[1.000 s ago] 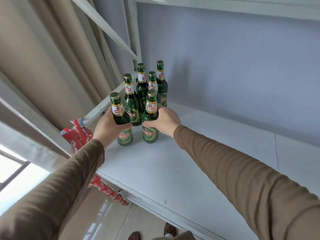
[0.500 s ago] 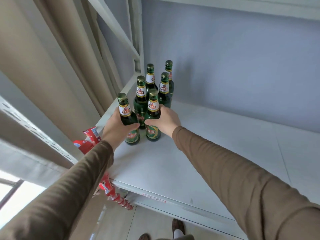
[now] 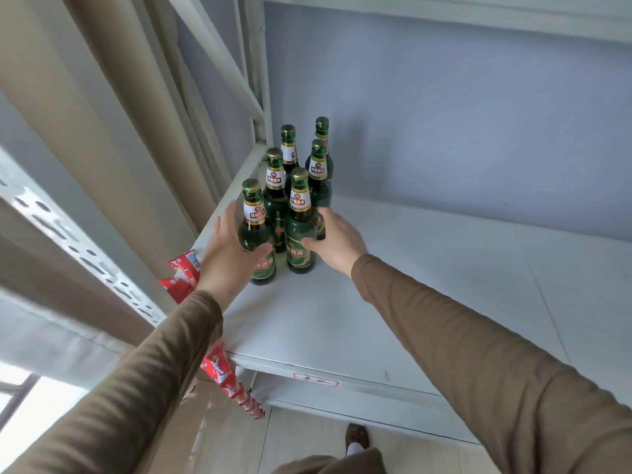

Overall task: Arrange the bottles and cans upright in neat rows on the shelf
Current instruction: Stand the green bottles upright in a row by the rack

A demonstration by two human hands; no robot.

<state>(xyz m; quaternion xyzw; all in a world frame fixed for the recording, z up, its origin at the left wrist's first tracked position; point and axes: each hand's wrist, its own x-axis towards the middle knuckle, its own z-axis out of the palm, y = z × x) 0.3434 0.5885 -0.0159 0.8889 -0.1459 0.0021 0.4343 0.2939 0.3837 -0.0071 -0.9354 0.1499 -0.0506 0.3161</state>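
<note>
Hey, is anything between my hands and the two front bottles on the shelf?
Nothing visible. The left hand is already against the front-left bottle and the right hand against the front-right bottle; both stand upright on the shelf.

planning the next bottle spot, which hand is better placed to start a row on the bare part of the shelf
Right. The right hand sits beside the bare shelf stretch; the left hand is boxed in by the shelf's side frame.
</note>
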